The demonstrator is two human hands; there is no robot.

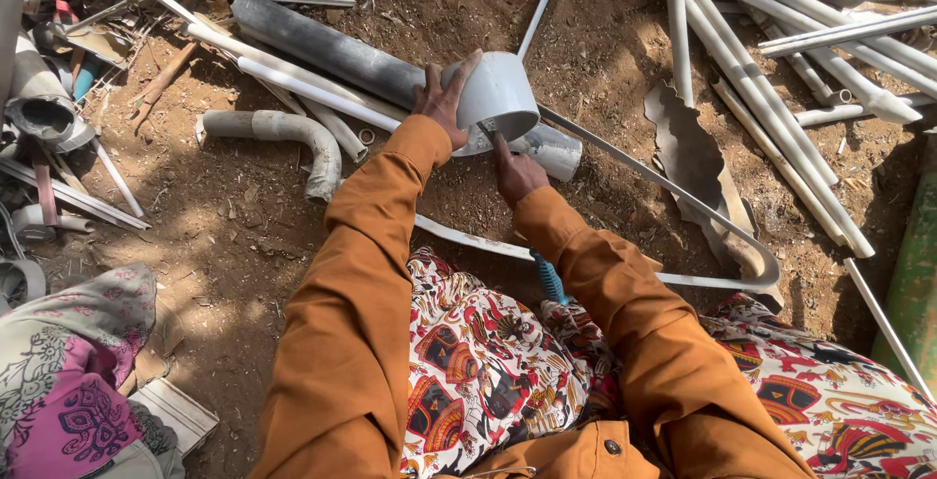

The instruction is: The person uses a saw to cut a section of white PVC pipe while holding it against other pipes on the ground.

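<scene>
Left hand (441,99) is wrapped around the back of a wide grey pipe fitting (498,97), fingers spread over its rim and wall, holding it up off the dirt. Right hand (515,173) sits just under the fitting's lower edge, fingers curled. Looks like it's pinching or pushing something at the rim, but I can't tell what, if anything, it grips.

Progress, as I read it: the fitting is separated from the scrap pile and in hand, being worked at its lower rim. No visible cut, break or finished part yet, so I'd call it early-to-mid.

Orientation: the fitting is a short, stubby cylinder, axis tilted, running from lower left near the hands up toward the upper right. A smaller pipe stub (549,150) lies right below it, touching or nearly so.

A blue handle (549,279) rests on the lap, untouched. Long dark pipe (322,45) lies behind the fitting on the ground (244,225).
</scene>
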